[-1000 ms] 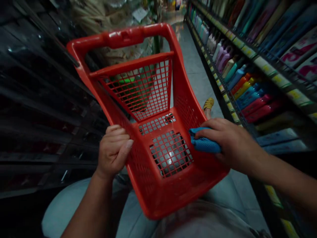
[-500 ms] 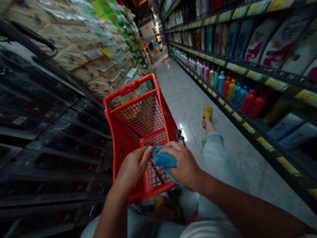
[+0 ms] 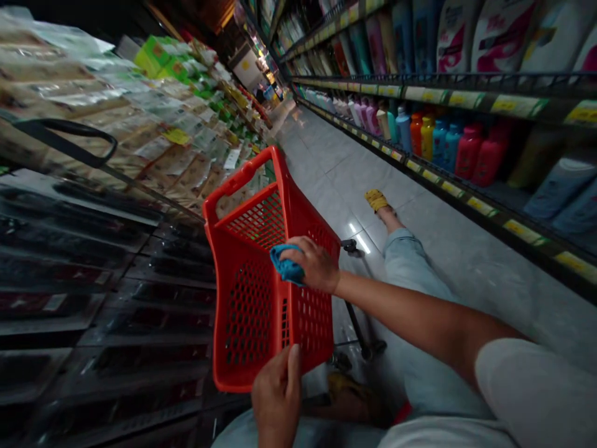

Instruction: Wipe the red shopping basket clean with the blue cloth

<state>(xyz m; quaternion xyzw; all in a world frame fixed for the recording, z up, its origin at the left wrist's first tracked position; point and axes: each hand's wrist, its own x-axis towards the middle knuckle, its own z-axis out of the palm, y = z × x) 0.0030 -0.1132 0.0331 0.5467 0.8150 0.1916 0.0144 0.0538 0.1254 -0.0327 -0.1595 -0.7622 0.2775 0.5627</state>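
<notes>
A red plastic shopping cart [image 3: 311, 214] stands tilted in front of my legs, its basket walls pierced with holes. My right hand [image 3: 314, 264] is closed around a crumpled blue cloth [image 3: 286, 264], which lies against the cart's right-hand rim. At the near corner of the basket, my left hand [image 3: 278, 389] is closed on the rim with the thumb along the top; most of its fingers are hidden. Inside the basket I see only the perforated floor and walls.
Shelves of bottles [image 3: 466, 149] run along the right side of the aisle. Stacked packages [image 3: 153, 137] and dark wrapped boxes [image 3: 116, 311] line the left, with a black handle [image 3: 88, 140] jutting out. My foot in a yellow shoe [image 3: 375, 199] rests on the tiled floor [image 3: 317, 143].
My right hand has carried the blue cloth from over the basket's near part to the right-hand rim. My left hand has moved down to the near corner, and the cart has turned.
</notes>
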